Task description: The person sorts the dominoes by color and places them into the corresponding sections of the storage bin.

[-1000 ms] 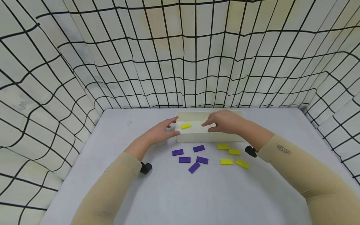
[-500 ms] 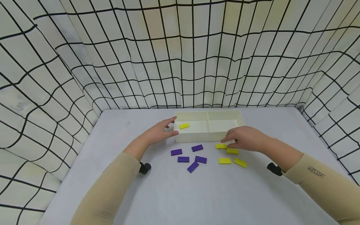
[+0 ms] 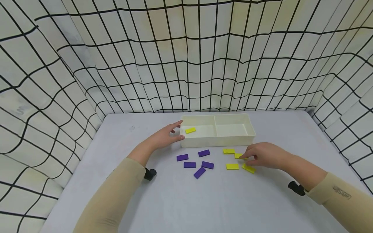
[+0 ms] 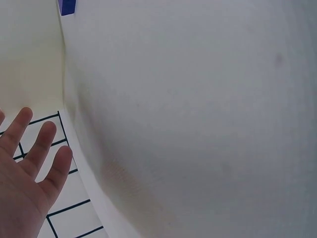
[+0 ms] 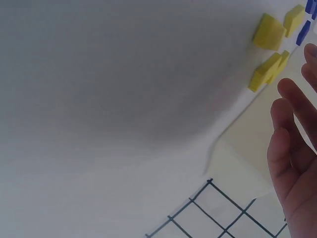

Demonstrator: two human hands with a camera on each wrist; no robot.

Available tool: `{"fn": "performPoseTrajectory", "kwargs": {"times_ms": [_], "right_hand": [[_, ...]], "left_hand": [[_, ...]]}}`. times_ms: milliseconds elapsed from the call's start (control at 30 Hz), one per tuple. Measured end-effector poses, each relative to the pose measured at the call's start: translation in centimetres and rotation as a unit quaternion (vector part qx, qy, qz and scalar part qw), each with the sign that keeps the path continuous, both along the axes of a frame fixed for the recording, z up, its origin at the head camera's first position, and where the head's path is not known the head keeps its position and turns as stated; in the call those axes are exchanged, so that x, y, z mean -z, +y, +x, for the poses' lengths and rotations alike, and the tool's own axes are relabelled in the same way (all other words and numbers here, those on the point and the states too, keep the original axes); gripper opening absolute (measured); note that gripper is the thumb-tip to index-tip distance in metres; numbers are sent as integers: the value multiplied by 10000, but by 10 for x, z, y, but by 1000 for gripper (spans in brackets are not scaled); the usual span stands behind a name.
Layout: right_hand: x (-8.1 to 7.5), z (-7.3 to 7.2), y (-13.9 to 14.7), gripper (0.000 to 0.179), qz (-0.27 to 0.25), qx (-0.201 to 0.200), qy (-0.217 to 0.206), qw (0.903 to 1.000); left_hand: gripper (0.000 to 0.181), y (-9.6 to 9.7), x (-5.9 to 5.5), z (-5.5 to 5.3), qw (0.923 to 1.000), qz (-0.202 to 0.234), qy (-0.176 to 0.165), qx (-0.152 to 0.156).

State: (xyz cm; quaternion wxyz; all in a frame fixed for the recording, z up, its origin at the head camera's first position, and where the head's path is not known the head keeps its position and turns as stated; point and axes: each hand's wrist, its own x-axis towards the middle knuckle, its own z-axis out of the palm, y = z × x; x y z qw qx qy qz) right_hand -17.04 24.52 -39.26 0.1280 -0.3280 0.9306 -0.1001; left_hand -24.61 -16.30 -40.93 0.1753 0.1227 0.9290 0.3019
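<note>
A white two-compartment box (image 3: 215, 141) stands toward the back of the table, one yellow block (image 3: 190, 130) lying in its left compartment. At its left end is my left hand (image 3: 163, 137), thumb and fingers spread against or right beside the end wall; the left wrist view shows extended fingers (image 4: 42, 144). My right hand (image 3: 266, 156) hovers over the yellow blocks in front of the box, with a yellow block (image 3: 239, 156) partly under its fingertips and another yellow block (image 3: 249, 168) just below. In the right wrist view its fingers (image 5: 294, 99) are loosely bent and hold nothing.
Two more yellow blocks lie nearby, a rear yellow block (image 3: 228, 151) and a front yellow block (image 3: 232, 166). Several purple blocks, among them a purple block (image 3: 189, 165), lie to their left. Black netting (image 3: 201, 64) over white sheeting encloses the table (image 3: 186, 200).
My right hand has moved out of the box, then toward me and to the right, over the yellow blocks. The left hand has stayed at the box's left end.
</note>
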Motion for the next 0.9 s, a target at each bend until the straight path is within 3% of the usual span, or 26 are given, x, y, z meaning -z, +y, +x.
{"fn": "performPoseTrajectory", "kwargs": {"times_ms": [133,400,900], "right_hand": [[7,5,5,26,53,126,-114,9998],[17,10,11,33,69,6,-100,9999],[21,15,12,36,116,-28,-101,9999]], "left_hand": [[82,0,0,0,10000,56,-16,15],[82,0,0,1,10000,67,-47,5],[83,1,-2,1,9998,67,-172,-39]]}}
